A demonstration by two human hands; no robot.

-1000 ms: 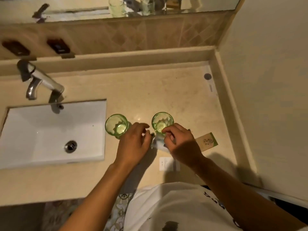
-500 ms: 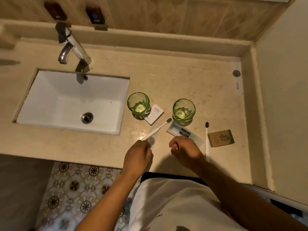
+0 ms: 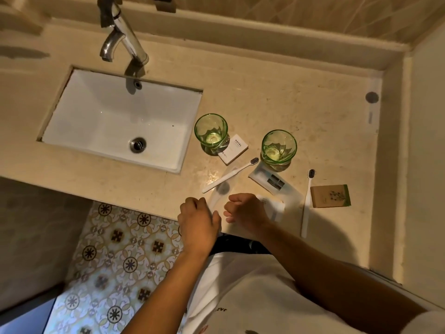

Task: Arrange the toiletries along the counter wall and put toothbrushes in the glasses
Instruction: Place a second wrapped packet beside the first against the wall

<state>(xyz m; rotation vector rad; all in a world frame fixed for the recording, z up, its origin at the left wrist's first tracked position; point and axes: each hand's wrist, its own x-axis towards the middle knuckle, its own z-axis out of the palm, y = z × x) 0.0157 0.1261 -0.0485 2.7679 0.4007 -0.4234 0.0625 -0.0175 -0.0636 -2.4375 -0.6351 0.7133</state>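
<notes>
Left hand (image 3: 198, 225) now off toothbrush (image 3: 230, 175), loosely curled just below its handle

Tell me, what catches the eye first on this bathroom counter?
Two empty green glasses stand right of the white sink. Two white toothbrushes lie flat on the counter near them, not yet in a glass. Both hands hover at the front edge.
</notes>
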